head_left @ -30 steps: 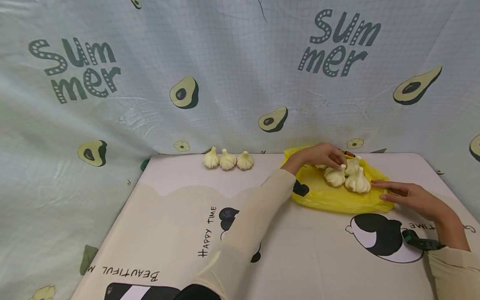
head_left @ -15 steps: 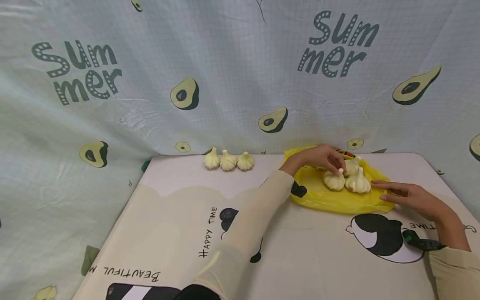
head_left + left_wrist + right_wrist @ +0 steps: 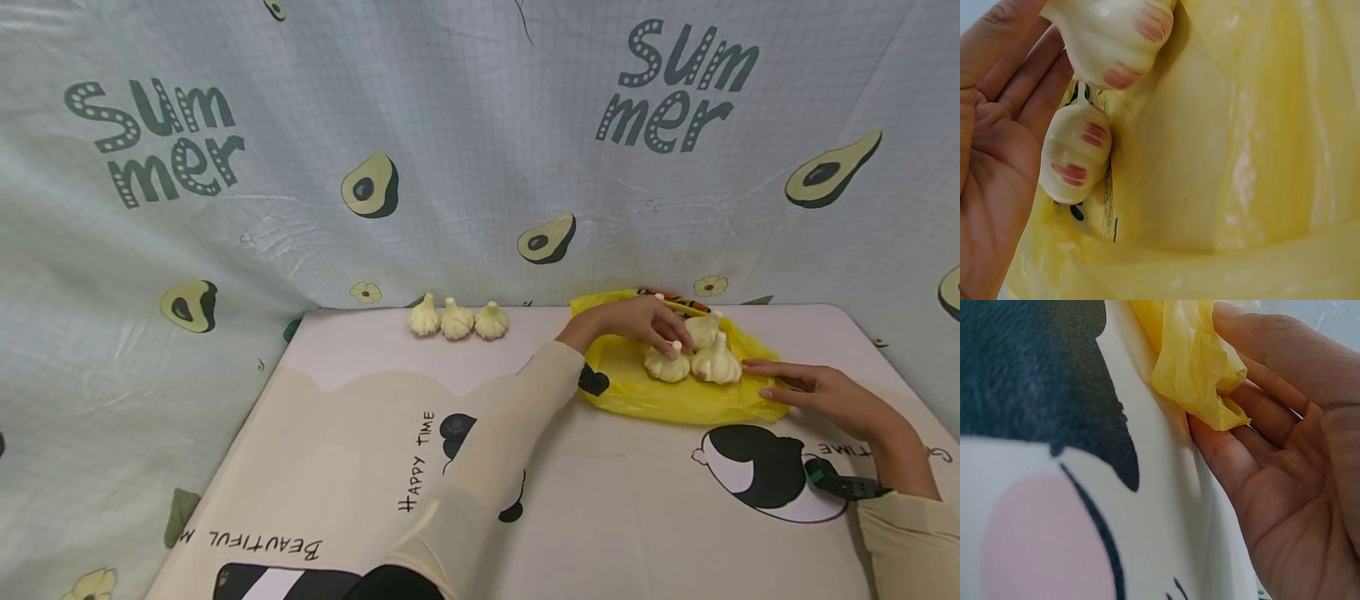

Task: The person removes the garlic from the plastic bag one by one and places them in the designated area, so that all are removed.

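My left hand [image 3: 647,321] reaches over the yellow plastic bag [image 3: 637,400] and pinches a garlic bulb [image 3: 663,367] by its stem. The left wrist view shows that bulb [image 3: 1116,37] with reddish streaks on its underside. A second streaked bulb [image 3: 1079,156] lies beside the palm. Two garlic bulbs [image 3: 717,362] sit close together to the right on the bag, and the tip of another shows behind the left hand. My right hand [image 3: 832,396] is at the bag's right edge, where a crumpled corner of the bag [image 3: 1204,369] sits between thumb and fingers.
Three garlic bulbs [image 3: 457,319] stand in a row at the back edge of the patterned table [image 3: 600,517]. Behind rises a pale curtain [image 3: 450,125] with avocado prints. A dark-striped piece [image 3: 678,302] shows along the bag's back edge.
The left hand has moved slightly left and toward the front with the pinched garlic bulb. More of the dark-striped piece and a stem tip show behind it. The right hand has stayed still.
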A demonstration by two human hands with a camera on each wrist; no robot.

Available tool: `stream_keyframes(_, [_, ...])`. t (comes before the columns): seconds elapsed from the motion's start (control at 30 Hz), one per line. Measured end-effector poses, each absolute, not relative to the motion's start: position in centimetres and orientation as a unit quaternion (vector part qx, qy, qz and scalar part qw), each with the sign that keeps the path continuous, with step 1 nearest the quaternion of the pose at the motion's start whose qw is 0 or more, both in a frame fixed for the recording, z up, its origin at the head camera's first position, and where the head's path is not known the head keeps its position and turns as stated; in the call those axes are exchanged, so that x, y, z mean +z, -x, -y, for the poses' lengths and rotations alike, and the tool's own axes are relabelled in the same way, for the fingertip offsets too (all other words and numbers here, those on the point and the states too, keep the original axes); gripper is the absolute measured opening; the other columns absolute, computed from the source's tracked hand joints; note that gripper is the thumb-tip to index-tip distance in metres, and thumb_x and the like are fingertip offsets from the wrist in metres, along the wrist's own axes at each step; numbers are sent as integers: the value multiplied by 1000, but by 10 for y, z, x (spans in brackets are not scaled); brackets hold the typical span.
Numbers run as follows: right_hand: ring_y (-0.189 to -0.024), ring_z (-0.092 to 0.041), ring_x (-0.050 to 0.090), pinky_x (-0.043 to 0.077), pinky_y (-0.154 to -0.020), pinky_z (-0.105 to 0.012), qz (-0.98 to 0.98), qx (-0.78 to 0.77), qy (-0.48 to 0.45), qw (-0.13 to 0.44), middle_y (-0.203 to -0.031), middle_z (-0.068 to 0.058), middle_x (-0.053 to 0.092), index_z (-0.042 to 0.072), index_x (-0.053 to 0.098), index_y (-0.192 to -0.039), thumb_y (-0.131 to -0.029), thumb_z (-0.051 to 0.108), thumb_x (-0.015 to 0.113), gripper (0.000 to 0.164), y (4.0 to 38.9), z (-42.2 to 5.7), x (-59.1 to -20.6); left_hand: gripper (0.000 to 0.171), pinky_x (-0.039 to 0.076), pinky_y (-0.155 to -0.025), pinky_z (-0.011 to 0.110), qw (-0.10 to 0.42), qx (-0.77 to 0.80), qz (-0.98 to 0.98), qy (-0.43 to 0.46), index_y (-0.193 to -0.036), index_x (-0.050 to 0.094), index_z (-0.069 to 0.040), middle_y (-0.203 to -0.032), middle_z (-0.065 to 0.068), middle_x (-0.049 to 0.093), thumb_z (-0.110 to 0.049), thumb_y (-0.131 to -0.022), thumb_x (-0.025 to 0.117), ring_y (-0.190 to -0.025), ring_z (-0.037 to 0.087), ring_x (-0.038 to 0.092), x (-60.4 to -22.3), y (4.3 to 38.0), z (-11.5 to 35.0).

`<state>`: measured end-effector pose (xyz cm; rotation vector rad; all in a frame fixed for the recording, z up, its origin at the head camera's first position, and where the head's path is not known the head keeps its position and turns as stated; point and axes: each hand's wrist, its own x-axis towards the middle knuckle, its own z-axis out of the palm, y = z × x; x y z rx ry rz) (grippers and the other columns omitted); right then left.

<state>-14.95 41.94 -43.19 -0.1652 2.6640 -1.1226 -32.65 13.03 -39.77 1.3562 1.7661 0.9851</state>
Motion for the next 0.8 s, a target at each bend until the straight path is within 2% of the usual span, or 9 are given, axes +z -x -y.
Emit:
stream_keyframes(0.17, [-147, -54, 19, 25, -104, -77, -916, -379, 59, 120, -124, 47, 40, 13, 54, -148, -102, 35, 64, 52, 150, -420, -433, 32, 52, -93, 20, 345, 376, -680, -527, -123, 72, 2, -119, 8, 74, -3, -92, 74, -109, 3, 66, -395, 327, -126])
stream_keyframes(0.5, [-143, -58, 20, 25, -103, -78, -914, -382, 58, 124, -124, 45, 42, 16, 55, -148, -101, 36, 64, 52, 150, -421, -434, 25, 53, -90, 19, 315, 370, -698, -525, -113, 78, -2, -107, 3, 78, -7, -89, 77, -101, 1, 68, -400, 327, -131])
stream_keyframes(0.8, [-146, -52, 24, 29, -103, -75, -922, -364, 62, 117, -128, 43, 40, 13, 54, -148, -102, 35, 63, 52, 151, -422, -435, 24, 52, -93, 19, 315, 365, -689, -542, -116, 75, 1, -114, 10, 76, -4, -92, 72, -106, 4, 68, -396, 329, -131])
